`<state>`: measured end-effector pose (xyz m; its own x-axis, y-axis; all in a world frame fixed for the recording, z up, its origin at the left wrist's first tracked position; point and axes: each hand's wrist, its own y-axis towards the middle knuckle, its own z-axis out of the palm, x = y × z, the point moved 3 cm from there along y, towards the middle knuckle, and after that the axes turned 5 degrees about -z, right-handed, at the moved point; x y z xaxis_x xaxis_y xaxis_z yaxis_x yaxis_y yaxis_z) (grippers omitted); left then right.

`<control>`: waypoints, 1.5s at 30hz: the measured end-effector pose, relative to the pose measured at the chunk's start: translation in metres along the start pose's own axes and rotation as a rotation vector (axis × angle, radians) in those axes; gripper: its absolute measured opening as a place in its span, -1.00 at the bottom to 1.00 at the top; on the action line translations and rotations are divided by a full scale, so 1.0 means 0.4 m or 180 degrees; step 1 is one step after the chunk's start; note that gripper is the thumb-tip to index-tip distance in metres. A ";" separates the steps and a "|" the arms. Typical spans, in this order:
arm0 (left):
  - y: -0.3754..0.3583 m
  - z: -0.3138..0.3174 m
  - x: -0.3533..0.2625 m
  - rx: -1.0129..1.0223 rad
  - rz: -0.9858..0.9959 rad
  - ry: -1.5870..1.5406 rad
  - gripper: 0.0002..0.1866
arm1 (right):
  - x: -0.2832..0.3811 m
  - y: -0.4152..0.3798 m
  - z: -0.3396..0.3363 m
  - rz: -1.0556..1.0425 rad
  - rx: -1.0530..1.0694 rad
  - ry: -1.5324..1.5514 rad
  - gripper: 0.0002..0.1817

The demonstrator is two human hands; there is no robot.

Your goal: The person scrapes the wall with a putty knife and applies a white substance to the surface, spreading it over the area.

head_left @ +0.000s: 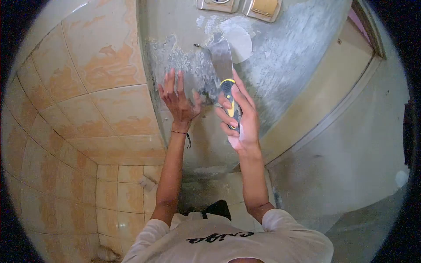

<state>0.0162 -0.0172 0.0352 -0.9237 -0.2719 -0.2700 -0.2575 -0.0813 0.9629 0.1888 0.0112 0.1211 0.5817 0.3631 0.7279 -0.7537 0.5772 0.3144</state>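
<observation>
My right hand (243,116) is wrapped round the black and yellow handle of a putty knife (222,59). Its wide metal blade points up and overlaps a patchy grey wall (276,65). Just beyond the blade's right edge is a smooth whitish patch (239,41) on that wall. To the left, my left hand (177,98) has its fingers spread over the rough, scraped-looking part of the wall, and a dark cord bracelet circles the wrist. A small dark hook or nail (197,45) sticks out of the wall left of the blade.
Orange and cream tiles (109,105) cover the wall at the left and the floor below. Two switch or socket plates (263,8) sit at the top. A door frame (324,122) runs down the right side. On the floor tiles lies a small pale block (147,183).
</observation>
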 end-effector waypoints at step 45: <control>0.191 0.005 -0.005 -0.0027 0.0180 -0.0099 -0.24 | 0.036 -0.008 -0.031 0.0261 0.0298 0.0277 -0.44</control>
<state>-0.0021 -0.0211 0.1092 -0.9451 -0.2463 -0.2146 -0.2023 -0.0747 0.9765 0.2035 0.0236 0.1229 0.5383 0.4705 0.6992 -0.8226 0.4736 0.3146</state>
